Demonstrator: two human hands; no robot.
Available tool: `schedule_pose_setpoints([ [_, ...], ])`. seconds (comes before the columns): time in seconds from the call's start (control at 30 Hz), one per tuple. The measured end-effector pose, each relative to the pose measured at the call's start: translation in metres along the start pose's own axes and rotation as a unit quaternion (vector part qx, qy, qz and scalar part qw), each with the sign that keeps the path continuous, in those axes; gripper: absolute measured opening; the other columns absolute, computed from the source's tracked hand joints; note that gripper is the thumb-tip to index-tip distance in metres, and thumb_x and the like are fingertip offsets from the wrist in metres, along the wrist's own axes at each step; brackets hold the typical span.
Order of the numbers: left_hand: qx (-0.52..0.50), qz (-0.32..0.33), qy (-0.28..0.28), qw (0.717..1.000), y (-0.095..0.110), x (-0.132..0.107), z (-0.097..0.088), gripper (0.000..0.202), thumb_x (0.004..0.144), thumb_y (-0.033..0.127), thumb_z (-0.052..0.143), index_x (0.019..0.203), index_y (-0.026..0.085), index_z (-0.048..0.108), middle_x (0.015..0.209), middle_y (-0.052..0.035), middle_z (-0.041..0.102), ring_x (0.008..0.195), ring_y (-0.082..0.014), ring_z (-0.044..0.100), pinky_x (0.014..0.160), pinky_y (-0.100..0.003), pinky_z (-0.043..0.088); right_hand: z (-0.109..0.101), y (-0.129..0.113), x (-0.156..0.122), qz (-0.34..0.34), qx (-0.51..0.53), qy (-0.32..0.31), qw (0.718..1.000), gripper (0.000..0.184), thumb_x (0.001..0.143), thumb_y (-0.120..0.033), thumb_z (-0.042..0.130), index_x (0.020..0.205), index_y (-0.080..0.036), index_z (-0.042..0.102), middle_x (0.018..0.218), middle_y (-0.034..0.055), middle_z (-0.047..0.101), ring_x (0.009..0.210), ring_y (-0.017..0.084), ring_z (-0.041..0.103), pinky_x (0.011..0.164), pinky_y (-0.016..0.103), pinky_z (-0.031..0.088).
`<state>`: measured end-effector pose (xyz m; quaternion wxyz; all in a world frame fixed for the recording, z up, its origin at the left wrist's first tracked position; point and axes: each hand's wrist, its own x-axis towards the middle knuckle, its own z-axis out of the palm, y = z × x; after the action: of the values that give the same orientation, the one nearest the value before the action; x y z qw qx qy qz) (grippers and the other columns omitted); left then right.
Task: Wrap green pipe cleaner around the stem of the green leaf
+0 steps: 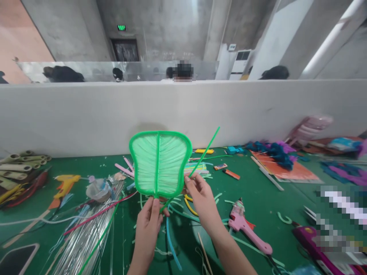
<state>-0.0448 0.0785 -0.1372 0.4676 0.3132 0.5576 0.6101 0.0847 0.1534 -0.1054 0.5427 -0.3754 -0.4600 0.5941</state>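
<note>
- Holds the green leaf-shaped panel (173, 164) upright, with green table (255, 185) beneath.
- Below the panel, pinches its stem (156, 194) in left hand (149, 215), seemingly leaving its face uncovered.
- At its lower right edge, pinches a green strip (205, 154) in right hand (201, 193), probably for steadiness.

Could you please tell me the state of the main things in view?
Leaf shape: held up, roughly upright
Green strip: held at a slant, upper end free
Left hand: closed on the leaf shape's base
Right hand: pinching the green strip
Yellow glue gun: lying down, unheld
Pink glue gun: lying down, unheld
Phone: screen dark
Green sign: lit
</note>
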Motion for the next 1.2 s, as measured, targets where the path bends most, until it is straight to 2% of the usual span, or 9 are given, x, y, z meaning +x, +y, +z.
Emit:
schedule_pose_setpoints([
  [0.27, 0.124, 0.098, -0.011, 0.987, -0.009, 0.008, -0.019, 0.046, 0.089, 0.059, 0.055, 0.07, 0.017, 0.061, 0.058, 0.0005, 0.049, 0.048, -0.0096, 0.032, 0.045, -0.022, 0.026, -0.008, -0.009, 0.009, -0.052, 0.031, 0.08, 0.995, 0.018, 0.084, -0.039, 0.063, 0.092, -0.023, 0.06, 0.075, -0.0019, 0.064, 0.064, 0.014, 0.06, 0.059, 0.026, 0.049],
  [0.4, 0.198, 0.123, -0.034, 0.972, -0.012, 0.012, -0.035, 0.049, 0.09, 0.06, 0.052, 0.065, 0.018, 0.057, 0.059, 0.0005, 0.049, 0.05, -0.0113, 0.036, 0.047, -0.023, 0.028, -0.019, -0.044, 0.021, -0.131, -0.029, 0.129, 0.983, 0.013, 0.086, -0.034, 0.059, 0.088, -0.021, 0.063, 0.065, -0.0047, 0.057, 0.055, 0.011, 0.049, 0.053, 0.023, 0.04],
  [0.5, 0.258, 0.145, -0.065, 0.953, -0.011, 0.014, -0.045, 0.049, 0.091, 0.059, 0.049, 0.071, 0.017, 0.063, 0.055, 0.0026, 0.042, 0.052, -0.0127, 0.038, 0.049, -0.024, 0.029, -0.025, -0.082, 0.033, -0.193, -0.178, 0.063, 0.963, 0.024, 0.084, -0.043, 0.067, 0.086, -0.019, 0.07, 0.082, 0.0014, 0.067, 0.073, 0.014, 0.058, 0.064, 0.025, 0.044],
  [0.6, 0.298, 0.17, -0.088, 0.935, -0.01, 0.015, -0.051, 0.047, 0.091, 0.057, 0.05, 0.069, 0.017, 0.063, 0.056, 0.0016, 0.046, 0.054, -0.0138, 0.042, 0.052, -0.024, 0.033, -0.027, -0.104, 0.043, -0.142, -0.244, -0.08, 0.956, 0.031, 0.08, -0.047, 0.073, 0.092, -0.019, 0.076, 0.087, 0.0033, 0.073, 0.078, 0.017, 0.063, 0.066, 0.027, 0.046],
  [0.67, 0.304, 0.171, -0.09, 0.933, -0.009, 0.015, -0.053, 0.046, 0.09, 0.055, 0.052, 0.063, 0.018, 0.059, 0.056, 0.0002, 0.05, 0.055, -0.0148, 0.047, 0.054, -0.025, 0.037, -0.028, -0.104, 0.049, -0.11, -0.242, -0.121, 0.956, 0.033, 0.078, -0.05, 0.073, 0.09, -0.018, 0.077, 0.081, 0.0027, 0.073, 0.073, 0.017, 0.063, 0.064, 0.028, 0.046],
  [0.73, 0.295, 0.149, -0.096, 0.939, -0.008, 0.014, -0.053, 0.042, 0.088, 0.053, 0.056, 0.065, 0.018, 0.06, 0.06, -0.0015, 0.057, 0.06, -0.0169, 0.055, 0.059, -0.026, 0.042, -0.028, -0.096, 0.052, -0.111, -0.228, -0.112, 0.961, 0.035, 0.077, -0.051, 0.074, 0.087, -0.018, 0.077, 0.076, 0.0015, 0.071, 0.069, 0.016, 0.062, 0.062, 0.027, 0.045],
  [0.87, 0.214, 0.085, -0.061, 0.971, -0.001, 0.012, -0.052, 0.041, 0.077, 0.05, 0.072, 0.103, 0.018, 0.068, 0.09, -0.0073, 0.073, 0.077, -0.0218, 0.066, 0.069, -0.029, 0.051, -0.027, -0.076, 0.053, -0.105, -0.197, -0.074, 0.972, 0.037, 0.076, -0.052, 0.075, 0.088, -0.017, 0.077, 0.074, 0.0006, 0.07, 0.065, 0.013, 0.058, 0.059, 0.025, 0.042],
  [1.07, 0.213, 0.079, -0.022, 0.974, 0.012, 0.009, -0.048, 0.032, 0.073, 0.045, 0.078, 0.084, 0.016, 0.072, 0.071, -0.0046, 0.072, 0.057, -0.0155, 0.059, 0.055, -0.025, 0.047, -0.027, -0.067, 0.052, -0.077, -0.178, -0.064, 0.979, 0.042, 0.075, -0.054, 0.074, 0.091, -0.016, 0.077, 0.077, 0.002, 0.07, 0.067, 0.014, 0.058, 0.061, 0.026, 0.043],
  [1.2, 0.199, 0.101, 0.015, 0.975, 0.025, 0.017, -0.051, 0.028, 0.071, 0.041, 0.081, 0.082, 0.016, 0.074, 0.07, -0.0035, 0.072, 0.054, -0.0136, 0.056, 0.053, -0.024, 0.045, -0.019, -0.074, 0.058, -0.106, -0.19, -0.088, 0.972, 0.044, 0.076, -0.057, 0.073, 0.09, -0.015, 0.075, 0.073, 0.0002, 0.065, 0.065, 0.012, 0.054, 0.06, 0.025, 0.041],
])
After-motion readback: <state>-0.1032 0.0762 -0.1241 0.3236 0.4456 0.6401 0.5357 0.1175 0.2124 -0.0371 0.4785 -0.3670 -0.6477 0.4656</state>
